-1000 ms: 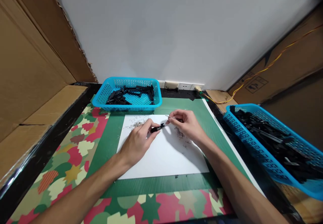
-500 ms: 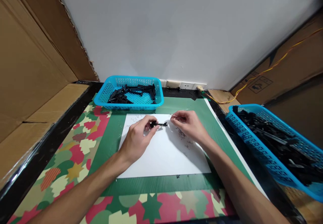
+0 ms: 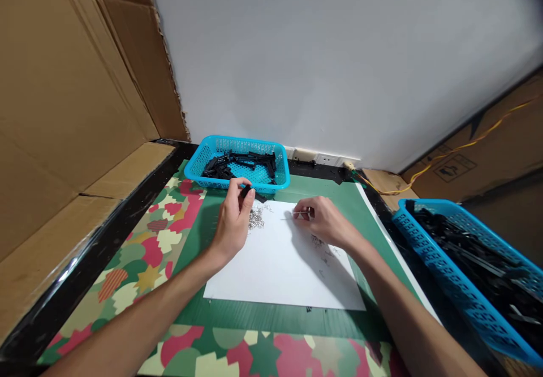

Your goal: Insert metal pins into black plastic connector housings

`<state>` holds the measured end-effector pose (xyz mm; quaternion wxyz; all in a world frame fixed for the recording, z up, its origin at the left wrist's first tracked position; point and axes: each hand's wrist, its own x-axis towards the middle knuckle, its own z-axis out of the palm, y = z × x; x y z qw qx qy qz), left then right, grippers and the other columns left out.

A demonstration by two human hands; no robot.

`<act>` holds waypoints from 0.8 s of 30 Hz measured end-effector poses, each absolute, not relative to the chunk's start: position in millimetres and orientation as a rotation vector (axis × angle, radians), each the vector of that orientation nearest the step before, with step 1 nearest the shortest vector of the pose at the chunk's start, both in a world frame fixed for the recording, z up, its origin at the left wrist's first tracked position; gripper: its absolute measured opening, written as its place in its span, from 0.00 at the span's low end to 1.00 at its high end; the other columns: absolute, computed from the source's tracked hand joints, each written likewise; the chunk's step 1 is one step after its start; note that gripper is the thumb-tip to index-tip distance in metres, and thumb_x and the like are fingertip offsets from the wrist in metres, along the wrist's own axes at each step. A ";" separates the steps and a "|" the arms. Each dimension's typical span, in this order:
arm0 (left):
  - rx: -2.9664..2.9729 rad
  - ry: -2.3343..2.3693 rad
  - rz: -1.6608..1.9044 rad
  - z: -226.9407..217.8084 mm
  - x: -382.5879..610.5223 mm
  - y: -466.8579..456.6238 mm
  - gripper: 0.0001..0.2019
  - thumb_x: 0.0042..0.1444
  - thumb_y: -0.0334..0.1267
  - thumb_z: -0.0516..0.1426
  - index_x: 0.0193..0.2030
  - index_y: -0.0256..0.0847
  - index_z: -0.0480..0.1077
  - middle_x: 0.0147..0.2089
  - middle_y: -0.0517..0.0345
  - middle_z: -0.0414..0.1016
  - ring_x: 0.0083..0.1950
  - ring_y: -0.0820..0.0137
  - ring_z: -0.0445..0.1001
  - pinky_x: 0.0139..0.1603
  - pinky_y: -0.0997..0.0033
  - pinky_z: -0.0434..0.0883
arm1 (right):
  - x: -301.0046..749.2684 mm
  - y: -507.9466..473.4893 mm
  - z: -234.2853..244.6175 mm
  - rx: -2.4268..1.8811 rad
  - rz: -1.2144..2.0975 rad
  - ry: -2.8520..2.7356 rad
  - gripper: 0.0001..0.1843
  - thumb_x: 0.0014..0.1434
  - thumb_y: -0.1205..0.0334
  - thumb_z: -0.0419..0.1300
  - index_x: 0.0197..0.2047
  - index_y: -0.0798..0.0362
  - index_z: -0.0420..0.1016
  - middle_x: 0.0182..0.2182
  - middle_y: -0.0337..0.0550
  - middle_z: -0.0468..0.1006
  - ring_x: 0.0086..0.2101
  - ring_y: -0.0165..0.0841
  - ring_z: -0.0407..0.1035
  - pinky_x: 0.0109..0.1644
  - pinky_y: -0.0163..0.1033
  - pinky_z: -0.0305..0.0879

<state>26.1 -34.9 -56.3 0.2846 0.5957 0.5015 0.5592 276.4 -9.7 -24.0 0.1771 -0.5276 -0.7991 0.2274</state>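
Note:
My left hand (image 3: 234, 218) pinches a small black plastic part (image 3: 259, 198) between thumb and fingers, above the far left of a white paper sheet (image 3: 280, 275). Most of that part is hidden by the fingers. A pile of tiny silvery metal pieces (image 3: 257, 218) lies on the sheet just right of this hand. My right hand (image 3: 322, 219) is closed around a thin, needle-like metal tool (image 3: 290, 218), its tip pointing left over the paper. Under the right hand lies a second scatter of tiny dark metal pieces (image 3: 318, 242).
Behind the hands stands a blue basket (image 3: 199, 181) with black plastic parts. A larger blue basket (image 3: 449, 278), full of black parts, is at the right. Cardboard (image 3: 72, 82) walls the left side. Wall sockets (image 3: 327, 159) and a yellow cable (image 3: 411, 187) are at the back.
My left hand has turned upward with the black part, which now points away toward the far basket. The right hand's tool has tilted down nearer the paper. The whole view has shifted slightly.

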 end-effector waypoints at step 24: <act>1.590 1.347 1.492 -56.0 25.1 -35.5 0.06 0.73 0.40 0.53 0.54 0.45 0.64 0.36 0.63 0.68 0.34 0.71 0.67 0.37 0.68 0.64 | 226.0 12.0 -53.2 -1.260 0.506 -2.414 0.08 0.64 0.70 0.61 0.40 0.54 0.82 0.39 0.49 0.85 0.37 0.40 0.75 0.42 0.38 0.62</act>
